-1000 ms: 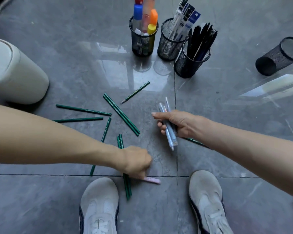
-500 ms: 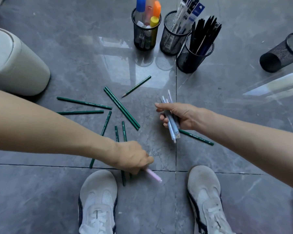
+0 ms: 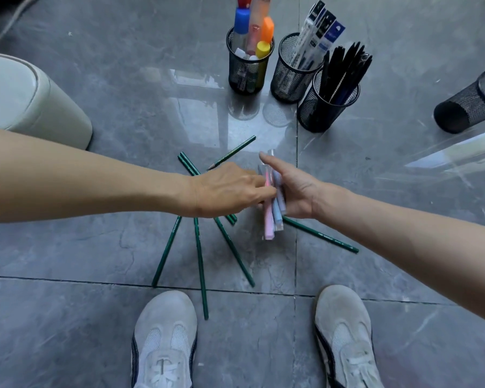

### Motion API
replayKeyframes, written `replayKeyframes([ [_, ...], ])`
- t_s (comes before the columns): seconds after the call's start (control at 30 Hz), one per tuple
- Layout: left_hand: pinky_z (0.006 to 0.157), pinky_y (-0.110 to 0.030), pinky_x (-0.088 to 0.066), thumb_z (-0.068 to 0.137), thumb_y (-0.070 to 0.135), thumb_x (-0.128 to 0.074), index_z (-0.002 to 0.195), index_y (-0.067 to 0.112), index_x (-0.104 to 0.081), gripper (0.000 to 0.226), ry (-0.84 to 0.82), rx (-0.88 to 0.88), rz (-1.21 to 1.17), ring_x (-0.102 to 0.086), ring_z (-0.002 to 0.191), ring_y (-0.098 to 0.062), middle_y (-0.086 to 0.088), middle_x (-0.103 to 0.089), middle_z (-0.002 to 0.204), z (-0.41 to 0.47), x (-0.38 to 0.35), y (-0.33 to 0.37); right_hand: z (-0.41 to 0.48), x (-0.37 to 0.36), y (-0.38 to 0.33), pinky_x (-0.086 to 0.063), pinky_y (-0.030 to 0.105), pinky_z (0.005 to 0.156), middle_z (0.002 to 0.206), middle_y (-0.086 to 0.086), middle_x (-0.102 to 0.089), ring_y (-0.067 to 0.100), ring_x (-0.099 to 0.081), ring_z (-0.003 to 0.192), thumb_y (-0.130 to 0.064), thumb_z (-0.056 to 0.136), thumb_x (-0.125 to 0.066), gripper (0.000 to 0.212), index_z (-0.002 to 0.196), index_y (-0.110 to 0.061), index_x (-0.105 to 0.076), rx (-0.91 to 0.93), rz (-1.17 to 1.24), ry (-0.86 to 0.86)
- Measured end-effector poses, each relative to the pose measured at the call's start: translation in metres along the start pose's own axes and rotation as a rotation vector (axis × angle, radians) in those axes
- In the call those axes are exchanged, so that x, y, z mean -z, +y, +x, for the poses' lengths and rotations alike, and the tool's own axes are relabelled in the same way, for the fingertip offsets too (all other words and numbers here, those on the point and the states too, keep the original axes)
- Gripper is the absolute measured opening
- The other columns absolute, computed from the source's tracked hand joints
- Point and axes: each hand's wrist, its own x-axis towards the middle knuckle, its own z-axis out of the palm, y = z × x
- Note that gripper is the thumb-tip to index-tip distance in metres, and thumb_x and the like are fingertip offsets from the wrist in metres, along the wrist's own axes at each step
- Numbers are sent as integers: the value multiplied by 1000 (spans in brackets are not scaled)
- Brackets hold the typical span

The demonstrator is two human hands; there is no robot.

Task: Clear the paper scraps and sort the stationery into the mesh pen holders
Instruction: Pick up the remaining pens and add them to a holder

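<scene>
At the centre of the tiled floor, between your shoes and the holders, your left hand pinches a pink pen and lays it against the bundle of pastel pens resting across your right hand. The right thumb is lifted clear, and the fingers are hidden under the bundle.

To finish the transfer well, seat the pink pen parallel to the others and close the right thumb over them all. Only then release the left pinch, so that nothing slips from the unsupported lower ends.

Green pencils lie scattered on the floor beneath and around both hands.

Beyond them three mesh holders stand upright, close together:
- The left mesh holder contains markers and highlighters.
- The middle mesh holder contains packaged refills.
- The nearest mesh holder contains black pens.

A fourth mesh holder lies on its side well to the right and appears empty. A pale bin stands at far left. No paper scraps are visible.
</scene>
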Motion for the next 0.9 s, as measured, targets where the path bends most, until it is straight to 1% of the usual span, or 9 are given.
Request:
replayKeyframes([
  [0.13, 43, -19, 3, 68, -5, -49, 84, 6, -60, 23, 9, 107, -29, -48, 56, -21, -5, -55, 72, 3, 5, -5, 2, -5, -6, -42, 32, 100, 82, 5, -54, 18, -55, 84, -51, 64, -74, 53, 95, -10, -63, 70, 50, -12],
  [0.23, 40, -18, -5, 69, -12, -51, 82, 7, -55, 24, 50, 174, -85, -42, 61, -19, -5, -53, 74, 13, 2, -14, -1, -6, -17, -51, 26, 72, 65, 1, -56, 12, -54, 62, -38, 78, -70, 24, 74, -15, -63, 158, 68, 47],
  [0.3, 37, -21, -15, 69, -14, -51, 90, 8, -54, 31, 88, 235, -129, -39, 61, -18, -4, -52, 76, 20, 2, -21, -4, -5, -31, -44, 22, 47, 48, -2, -50, 10, -47, 45, -31, 86, -66, 26, 66, -16, -58, 225, 11, 127],
  [0.4, 47, -37, -41, 75, -13, -43, 111, 13, -52, 45, 148, 365, -277, -54, 70, -23, -3, -59, 89, 34, 11, -30, -10, -4, -61, -40, 20, 42, 41, 0, -48, 10, -43, 37, -23, 88, -62, 28, 63, -13, -53, 326, -88, 243],
  [0.47, 59, -41, -48, 77, -11, -40, 123, 22, -42, 56, 179, 474, -419, -59, 76, -23, -4, -63, 98, 47, 18, -39, -16, -2, -81, -43, 20, 44, 46, 2, -53, 10, -46, 37, -19, 87, -61, 23, 67, -9, -57, 405, -62, 301],
  [0.57, 68, -35, -47, 82, -1, -41, 110, 17, -37, 34, 303, 597, -676, -56, 75, -14, -2, -57, 96, 71, 29, -52, -23, 3, -104, -47, 22, 47, 58, 7, -59, 13, -51, 41, -18, 86, -63, 17, 75, -6, -59, 567, -62, 346],
  [0.67, 63, -12, -36, 88, 16, -60, 98, 10, -46, 18, 399, 688, -809, -45, 69, -1, 3, -45, 91, 104, 37, -64, -28, 12, -130, -51, 27, 54, 60, 5, -60, 16, -58, 51, -20, 87, -64, 18, 72, -11, -58, 839, -238, 481],
  [0.8, 53, -22, -38, 82, 18, -68, 109, 13, -45, 35, 386, 781, -993, -50, 59, -7, 2, -56, 74, 150, 47, -83, -39, 21, -161, -50, 26, 61, 65, -2, -58, 9, -57, 58, -22, 88, -65, 21, 73, -18, -52, 1083, -283, 683],
  [0.9, 48, -19, -41, 84, 6, -58, 99, 14, -45, 21, 426, 789, -1041, -56, 51, -10, -4, -61, 68, 174, 50, -88, -32, 28, -168, -53, 31, 77, 85, 5, -62, 14, -63, 81, -42, 78, -66, 23, 78, -26, -49, 1146, -294, 814],
])
